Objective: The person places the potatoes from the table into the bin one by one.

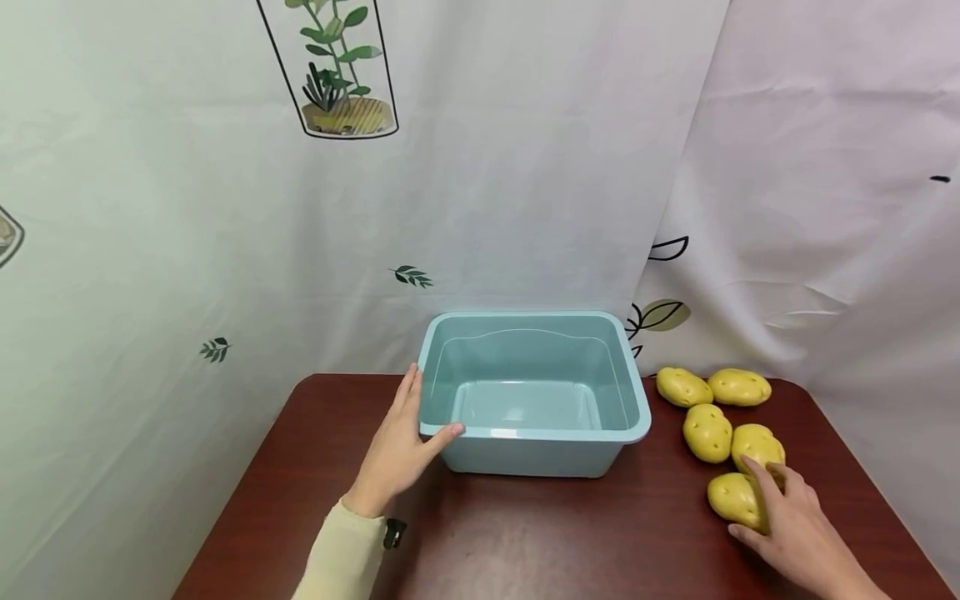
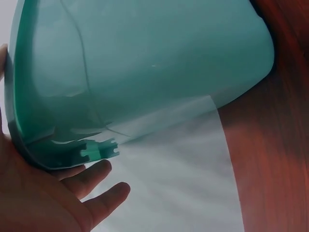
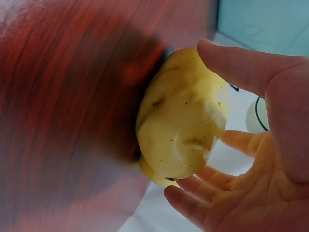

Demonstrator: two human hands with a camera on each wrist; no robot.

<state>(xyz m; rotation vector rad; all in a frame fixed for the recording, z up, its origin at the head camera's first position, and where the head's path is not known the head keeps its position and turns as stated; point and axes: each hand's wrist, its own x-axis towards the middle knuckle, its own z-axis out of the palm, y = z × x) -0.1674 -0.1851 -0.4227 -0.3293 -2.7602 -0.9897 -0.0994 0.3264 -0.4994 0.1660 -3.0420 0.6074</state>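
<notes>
A light blue plastic basin (image 1: 536,457) stands at the table's back middle with nothing inside. My left hand (image 1: 393,454) is at its front left corner, fingers extended along the outer left side and thumb by the front rim. In the left wrist view the spread fingers (image 2: 113,198) lie just under the rim. On the right, my right hand (image 1: 798,525) reaches over the nearest yellow potato (image 1: 733,498), thumb and fingers spread about it. In the right wrist view this potato (image 3: 181,116) rests on the table between thumb and fingers, which are loosely bent.
Several more potatoes lie beyond the right hand: one touching the near one (image 1: 757,443), another to its left (image 1: 707,433), and two at the back edge (image 1: 738,387). The dark red-brown table (image 1: 525,542) meets a white printed curtain (image 1: 525,208) behind the basin.
</notes>
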